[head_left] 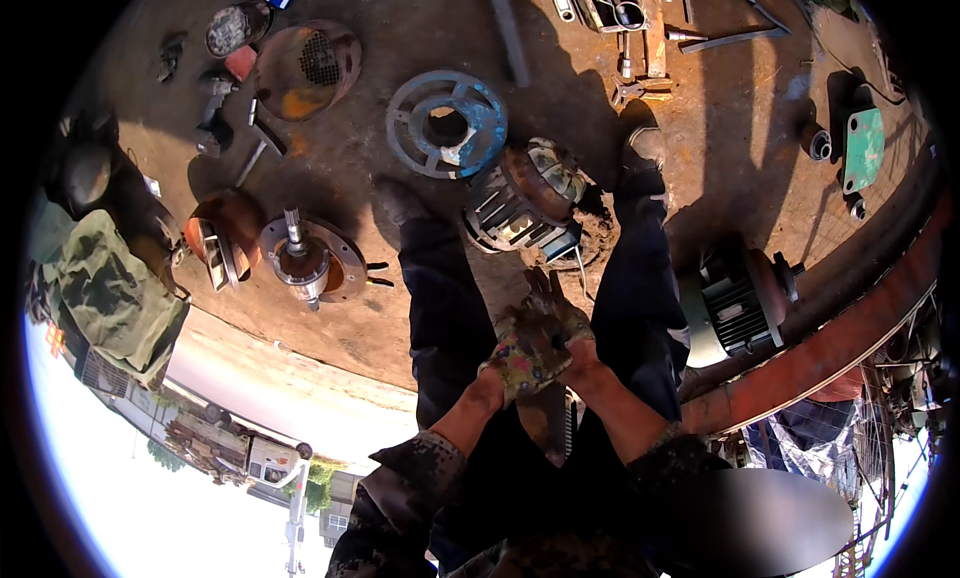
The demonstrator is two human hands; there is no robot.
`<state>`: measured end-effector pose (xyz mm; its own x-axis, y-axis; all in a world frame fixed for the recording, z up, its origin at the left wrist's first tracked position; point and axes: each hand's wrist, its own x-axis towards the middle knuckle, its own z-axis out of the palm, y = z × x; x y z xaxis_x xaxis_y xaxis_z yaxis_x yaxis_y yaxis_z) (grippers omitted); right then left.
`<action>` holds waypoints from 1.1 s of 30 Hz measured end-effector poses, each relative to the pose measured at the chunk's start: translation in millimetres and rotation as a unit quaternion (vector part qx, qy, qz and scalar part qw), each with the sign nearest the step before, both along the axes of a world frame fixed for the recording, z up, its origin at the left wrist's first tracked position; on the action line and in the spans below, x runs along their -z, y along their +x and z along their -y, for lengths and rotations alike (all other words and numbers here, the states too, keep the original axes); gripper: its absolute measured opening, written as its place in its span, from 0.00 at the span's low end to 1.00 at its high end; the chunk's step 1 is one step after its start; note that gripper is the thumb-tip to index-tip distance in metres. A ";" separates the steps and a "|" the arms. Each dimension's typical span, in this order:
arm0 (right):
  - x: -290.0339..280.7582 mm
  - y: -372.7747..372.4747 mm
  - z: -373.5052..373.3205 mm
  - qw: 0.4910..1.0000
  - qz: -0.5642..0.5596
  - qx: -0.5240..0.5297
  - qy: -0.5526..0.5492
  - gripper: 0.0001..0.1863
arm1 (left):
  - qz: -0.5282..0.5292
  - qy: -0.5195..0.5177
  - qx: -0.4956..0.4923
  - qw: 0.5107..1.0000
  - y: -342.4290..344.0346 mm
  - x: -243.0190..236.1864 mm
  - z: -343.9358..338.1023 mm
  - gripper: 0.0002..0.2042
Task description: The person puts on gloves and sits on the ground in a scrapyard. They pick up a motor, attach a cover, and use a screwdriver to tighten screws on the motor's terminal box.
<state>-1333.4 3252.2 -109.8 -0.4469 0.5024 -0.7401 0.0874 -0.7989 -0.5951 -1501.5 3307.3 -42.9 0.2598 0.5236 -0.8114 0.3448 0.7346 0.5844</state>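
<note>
My gloved left hand [520, 358] overlaps and grips my gloved right hand [557, 323] between my legs; the right hand's dark fingers point upward, spread apart. Both wear patterned gloves, and the grip's detail is partly hidden. Just beyond them a finned motor housing [515, 203] lies tilted on the dirty ground, with a thin tool or plate at its lower end. Behind it lies a blue spoked ring [410, 113]. A flanged shaft assembly [305, 263] stands left of my leg, and a second finned motor [735, 303] lies to the right.
Wrenches and a socket case [605, 3] lie at the top, a hammer [260, 138] and round pan [290, 68] at upper left, a green plate [862, 150] at right. Green cloth [115, 288] sits at far left. A rusty red beam [840, 348] curves along the right.
</note>
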 end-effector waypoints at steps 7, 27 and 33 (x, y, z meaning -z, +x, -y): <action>-19.4 4.4 -63.8 0.901 -0.129 0.195 -0.365 0.31 | -0.128 -0.045 -0.423 0.896 15.9 -12.1 36.7 0.14; -47.5 -8.1 -115.3 0.839 -0.240 0.186 -0.452 0.33 | 0.042 0.172 -0.196 0.964 -86.7 27.3 3.1 0.18; -32.8 4.4 -100.2 0.906 -0.196 0.122 -0.354 0.28 | 0.030 0.008 -0.525 0.851 -80.4 19.4 -1.6 0.08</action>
<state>-1329.0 3352.4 -77.0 -0.6851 0.0824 -0.7237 -0.2507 -0.9596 0.1281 -1581.9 3308.8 -62.3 -0.3174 0.5036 -0.8035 -0.5264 0.6113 0.5910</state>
